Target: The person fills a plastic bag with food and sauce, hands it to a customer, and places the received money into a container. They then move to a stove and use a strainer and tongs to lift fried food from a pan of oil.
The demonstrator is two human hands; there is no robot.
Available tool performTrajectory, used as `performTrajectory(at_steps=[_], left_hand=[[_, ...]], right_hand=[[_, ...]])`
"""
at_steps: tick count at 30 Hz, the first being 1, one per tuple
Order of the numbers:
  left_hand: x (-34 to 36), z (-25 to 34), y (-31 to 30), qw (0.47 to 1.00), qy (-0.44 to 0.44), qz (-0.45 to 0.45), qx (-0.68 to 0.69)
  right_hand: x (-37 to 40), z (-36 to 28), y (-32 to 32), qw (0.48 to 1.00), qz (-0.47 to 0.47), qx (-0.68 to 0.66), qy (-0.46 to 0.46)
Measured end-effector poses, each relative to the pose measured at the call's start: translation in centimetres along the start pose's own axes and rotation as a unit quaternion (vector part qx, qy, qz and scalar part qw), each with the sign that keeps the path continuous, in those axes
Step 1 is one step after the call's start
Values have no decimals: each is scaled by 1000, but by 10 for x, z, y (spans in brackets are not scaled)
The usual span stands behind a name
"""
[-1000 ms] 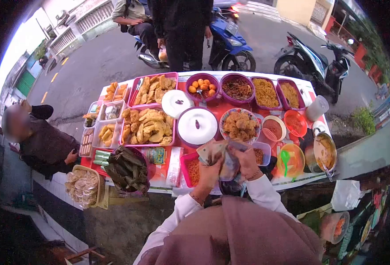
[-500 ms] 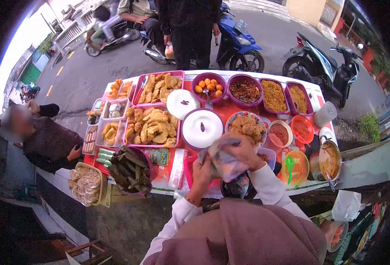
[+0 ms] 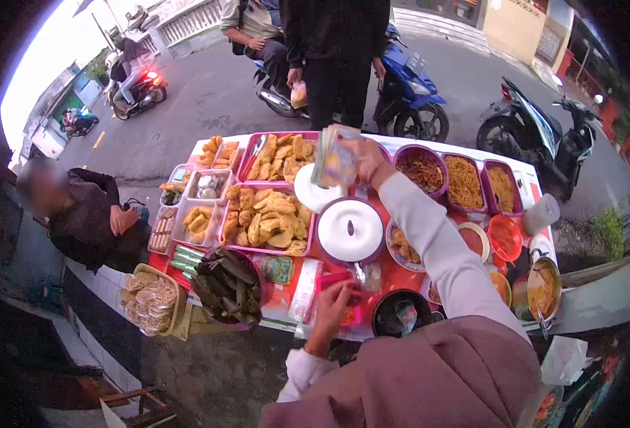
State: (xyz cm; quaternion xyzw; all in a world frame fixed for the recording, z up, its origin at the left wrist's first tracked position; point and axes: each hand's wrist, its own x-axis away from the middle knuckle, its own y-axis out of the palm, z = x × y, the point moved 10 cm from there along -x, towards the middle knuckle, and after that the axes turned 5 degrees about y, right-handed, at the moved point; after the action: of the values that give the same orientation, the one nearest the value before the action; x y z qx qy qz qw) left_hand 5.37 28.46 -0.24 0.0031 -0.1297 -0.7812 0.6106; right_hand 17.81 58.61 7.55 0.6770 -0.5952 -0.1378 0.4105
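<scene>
My right hand [image 3: 361, 158] is stretched out over the far side of the table, gripping a bundle of banknotes [image 3: 334, 162] by its right side. Beneath the notes lies a white round lid [image 3: 308, 187], partly covered. My left hand [image 3: 333, 308] is low at the near edge, beside a pink container [image 3: 351, 314]; its fingers look loosely apart, with nothing visible in them. To its right is a black bowl [image 3: 383, 317] with a clear plastic bag [image 3: 405, 312] inside. A white-lidded pot [image 3: 351, 230] stands between my hands.
Fried snacks [image 3: 276, 217] fill pink trays at left. Leaf-wrapped bundles [image 3: 226, 285] and a basket of bagged crackers [image 3: 151, 303] line the near left. Noodles [image 3: 465, 184] and a metal pot [image 3: 543, 285] stand right. A person in black [image 3: 333, 57] faces me; another person [image 3: 94, 207] is left.
My right hand has carried the banknotes forward across the table. My left hand has let go of them and dropped beside the pink container. My view has shifted; a motorbike has passed behind.
</scene>
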Motion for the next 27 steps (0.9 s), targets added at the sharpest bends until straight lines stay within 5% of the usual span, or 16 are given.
performTrajectory(at_steps=[3,6,13,22,27], left_hand=[[37,-24,-22,998,-37,45,9],[73,-56,-50,993,-76,84,16],[132,-87,-101,971,-97,216,22],[149,-124,-91,953,-121,257,106],[149,-98,-72,954,-135,261,65]], right_hand=[[-56,-29,-6,995,18,-16,-95],[-105,-40,-16,991,78,2,-113],[-166,-64,11,988,43,64,-138],[-185,-110,58,977,96,42,-183],[-255,-130,56,960,73,73,-261]])
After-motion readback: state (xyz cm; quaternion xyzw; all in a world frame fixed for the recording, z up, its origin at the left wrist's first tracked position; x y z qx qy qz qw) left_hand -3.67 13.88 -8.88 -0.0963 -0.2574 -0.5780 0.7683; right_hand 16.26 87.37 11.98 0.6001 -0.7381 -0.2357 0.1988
